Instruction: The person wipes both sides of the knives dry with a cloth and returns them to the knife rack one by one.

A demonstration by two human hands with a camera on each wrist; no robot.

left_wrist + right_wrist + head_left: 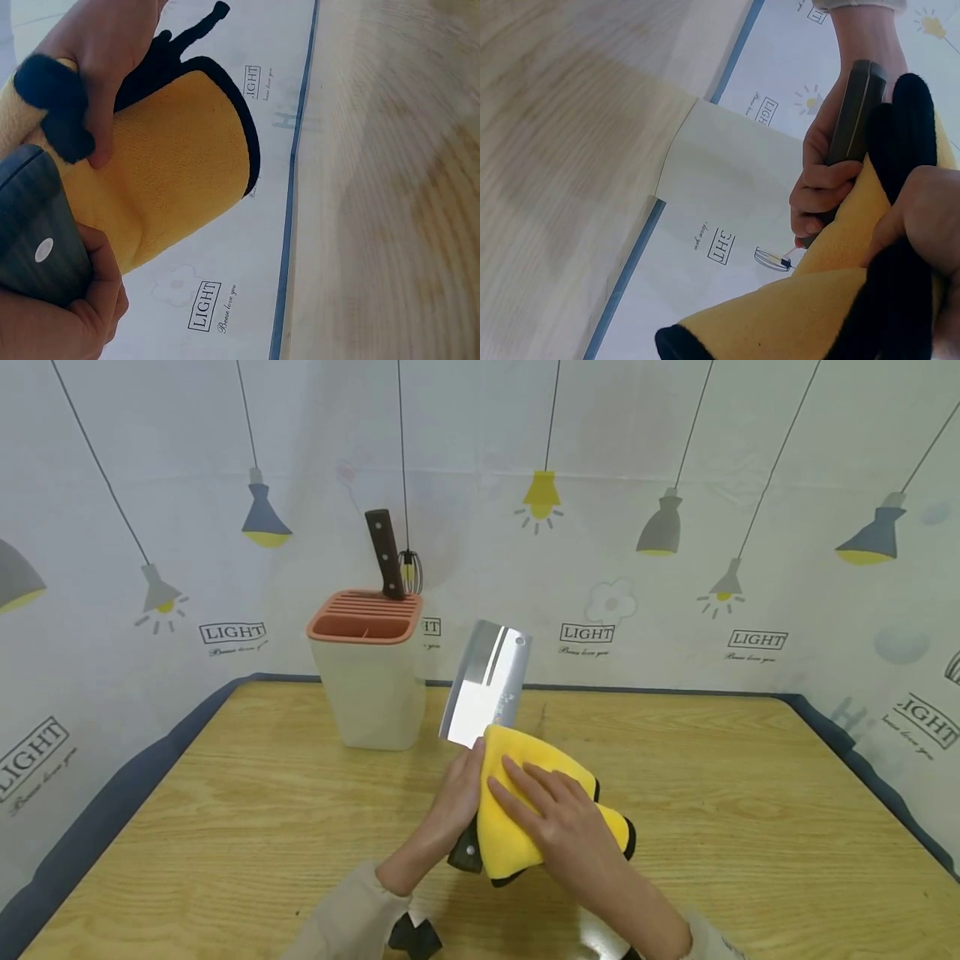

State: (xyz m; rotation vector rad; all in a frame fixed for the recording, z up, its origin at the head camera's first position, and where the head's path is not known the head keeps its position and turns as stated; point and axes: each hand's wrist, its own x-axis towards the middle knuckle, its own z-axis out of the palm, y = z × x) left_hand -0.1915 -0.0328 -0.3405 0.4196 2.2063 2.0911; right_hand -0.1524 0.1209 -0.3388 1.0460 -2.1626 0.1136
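Observation:
A cleaver (480, 685) points up and away over the table, its broad steel blade bare in the head view. My left hand (452, 802) grips its dark riveted handle (37, 225), fingers curled round it in both wrist views. Folded over the lower part of the cleaver is a yellow cloth (506, 831) with black edging. My right hand (566, 827) holds this cloth, fingers spread across its top and thumb gripping from the other side in the left wrist view. The cloth hides where blade and handle meet.
Behind, to the left, a pale knife block (367, 693) with an orange slotted top holds a brown-handled knife (386, 556). The wooden table (750, 777) reaches a printed wall cloth (480, 527). A small black object (415, 937) lies at the near edge, and something shiny (600, 933) shows under my right wrist.

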